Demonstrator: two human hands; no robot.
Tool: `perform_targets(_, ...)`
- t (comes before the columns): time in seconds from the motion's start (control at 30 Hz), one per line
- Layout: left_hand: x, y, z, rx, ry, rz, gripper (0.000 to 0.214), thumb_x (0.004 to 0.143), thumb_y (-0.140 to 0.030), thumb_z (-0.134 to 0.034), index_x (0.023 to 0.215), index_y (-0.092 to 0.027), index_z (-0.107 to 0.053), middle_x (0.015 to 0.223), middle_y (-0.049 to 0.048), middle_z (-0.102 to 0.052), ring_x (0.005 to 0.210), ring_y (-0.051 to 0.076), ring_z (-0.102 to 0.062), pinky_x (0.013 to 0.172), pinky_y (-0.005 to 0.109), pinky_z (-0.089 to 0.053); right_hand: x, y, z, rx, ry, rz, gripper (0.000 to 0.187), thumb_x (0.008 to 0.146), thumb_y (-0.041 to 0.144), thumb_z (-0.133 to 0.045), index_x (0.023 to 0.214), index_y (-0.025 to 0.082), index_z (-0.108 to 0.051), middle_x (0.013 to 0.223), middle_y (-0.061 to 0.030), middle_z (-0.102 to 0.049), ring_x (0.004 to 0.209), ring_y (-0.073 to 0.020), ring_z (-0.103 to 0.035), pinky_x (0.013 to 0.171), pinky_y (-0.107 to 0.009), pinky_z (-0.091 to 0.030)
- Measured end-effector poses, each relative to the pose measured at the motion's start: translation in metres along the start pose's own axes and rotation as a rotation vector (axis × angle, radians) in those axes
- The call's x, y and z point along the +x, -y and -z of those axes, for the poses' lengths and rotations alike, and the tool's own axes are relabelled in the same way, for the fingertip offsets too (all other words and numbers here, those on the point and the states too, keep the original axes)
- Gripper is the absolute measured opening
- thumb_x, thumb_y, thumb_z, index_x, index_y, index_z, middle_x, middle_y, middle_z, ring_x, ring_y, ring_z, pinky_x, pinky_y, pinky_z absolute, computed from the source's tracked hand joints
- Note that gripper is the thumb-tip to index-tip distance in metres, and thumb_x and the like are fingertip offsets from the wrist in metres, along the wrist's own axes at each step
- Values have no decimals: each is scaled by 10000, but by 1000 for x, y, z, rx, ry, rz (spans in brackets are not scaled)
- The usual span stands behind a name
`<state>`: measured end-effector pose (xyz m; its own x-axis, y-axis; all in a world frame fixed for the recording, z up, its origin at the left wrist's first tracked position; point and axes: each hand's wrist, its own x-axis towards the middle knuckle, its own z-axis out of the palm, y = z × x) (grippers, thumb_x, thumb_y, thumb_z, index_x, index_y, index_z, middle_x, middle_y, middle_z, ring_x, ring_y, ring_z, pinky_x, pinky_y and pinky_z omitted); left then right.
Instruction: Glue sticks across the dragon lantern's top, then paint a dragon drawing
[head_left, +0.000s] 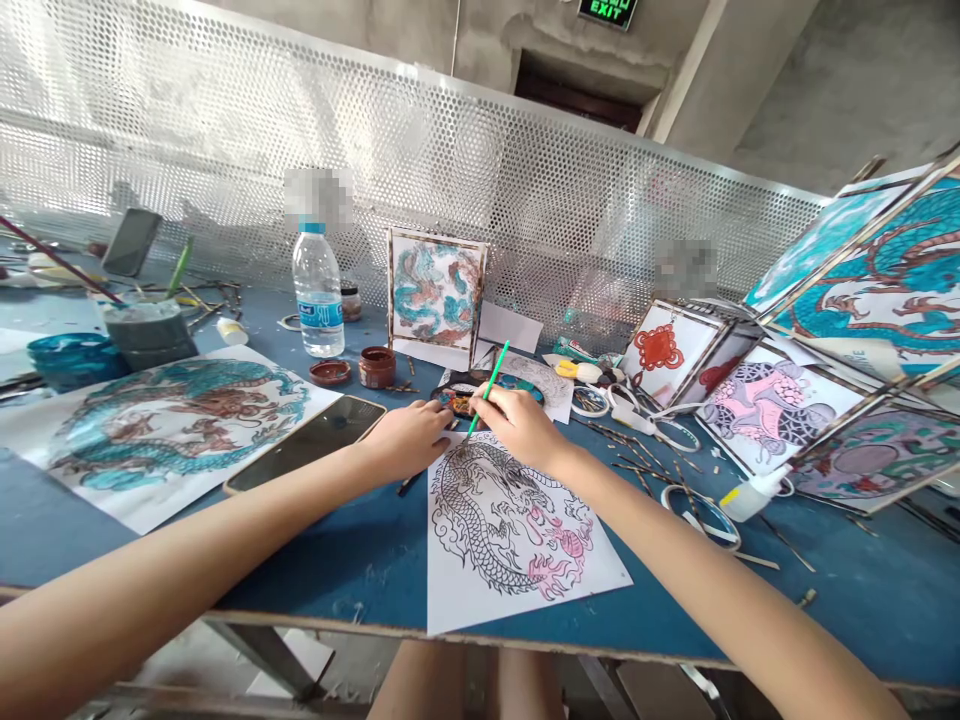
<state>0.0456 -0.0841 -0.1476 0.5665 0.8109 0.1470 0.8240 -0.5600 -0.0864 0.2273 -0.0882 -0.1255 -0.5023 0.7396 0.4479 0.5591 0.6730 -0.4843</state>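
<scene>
A sheet of paper with a dragon line drawing (480, 530) lies before me, part of it coloured pink at the lower right. In my right hand (517, 425) is a green paintbrush (495, 375), pinched and held upright at a slant. Its bristle end points down near the sheet's upper edge; whether it touches the paper I cannot tell. My left hand (411, 435) rests flat by the sheet's upper left corner, its fingers close to a paint palette (517, 385). The palette is partly hidden behind both hands.
On the left lie a blue dragon painting (180, 420), a phone (307, 445) and a cup of murky water (150, 330). A water bottle (318, 290) and an open brown paint jar (376, 367) stand farther back. Framed pictures (780, 400), sticks and a glue bottle (754, 495) occupy the right.
</scene>
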Motion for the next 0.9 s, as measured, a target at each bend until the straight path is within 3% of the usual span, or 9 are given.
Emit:
perform_targets(0.17,0,1,-1,-27,2,15,271,844,-280,-423,1015,-146,-584,977,124,-619,934,272,-585,737,350,-467,-3,-5,-2,-59,-35,37,255,929,291,-345,853,168,-555,724,-24,-600,676,-133,-558,643,-249,-389)
perform_targets(0.33,1,2,-4,-3,-7,3,287,852,-290,-413,1032,-145,-582,1004,123,-620,953,262,-579,781,351,-466,-6,8,-7,-49,0,116,241,924,273,-363,818,172,-555,799,-46,-622,778,-149,-582,713,-261,-406)
perform_targets(0.63,1,1,-2,-45,-2,20,314,845,-286,-414,1078,-144,-568,1048,137,-612,989,280,-567,808,373,-454,-2,10,-7,-111,-17,82,240,922,275,-366,832,170,-561,806,-56,-623,768,-160,-581,672,-265,-399)
perform_targets(0.77,1,1,-4,-37,-14,-11,279,845,-269,-392,979,-133,-596,1016,145,-621,967,279,-570,824,386,-451,-6,16,-9,-57,19,122,271,933,268,-348,776,179,-550,735,-27,-611,720,-141,-581,664,-254,-401)
perform_targets(0.9,1,2,-4,-44,-23,5,275,839,-273,-423,990,-129,-604,1023,137,-615,989,279,-570,819,374,-455,-6,19,-9,-112,5,124,231,925,264,-369,859,167,-567,878,-76,-647,854,-174,-595,740,-281,-418)
